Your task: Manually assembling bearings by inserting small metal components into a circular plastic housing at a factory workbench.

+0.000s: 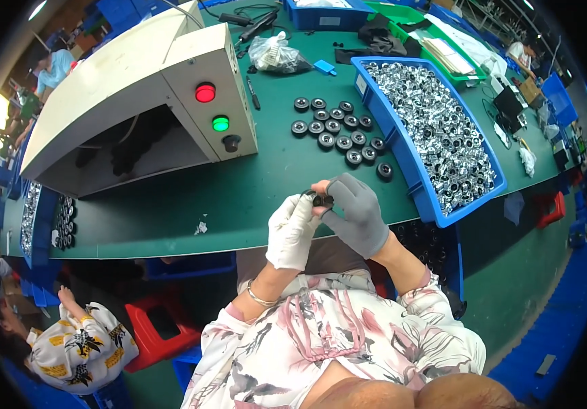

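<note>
We see both hands meet just above the near edge of the green desk [239, 198]. The left hand [292, 232], in a white knitted glove, and the right hand [356, 215], in a grey fingerless glove, each pinch the same small black round part [320, 200] between fingertips, so both grips are closed on it. The part is dark, ring-shaped and mostly hidden by the fingers.

Beyond the hands, a cluster of black discs with pale centres [340, 131] lies flat on the smooth desk mat, set in loose rows. Just beside them to the right stands a long blue plastic bin [412, 180], heaped with shiny silver metal rings. To the left sits a boxy cream machine [136, 88] with a red round lamp [205, 93], a green lamp [220, 123] and a black knob [231, 142] on its face. A crumpled clear plastic bag [276, 54] lies farther back. A thin metal bangle [259, 297] circles the left wrist.
</note>
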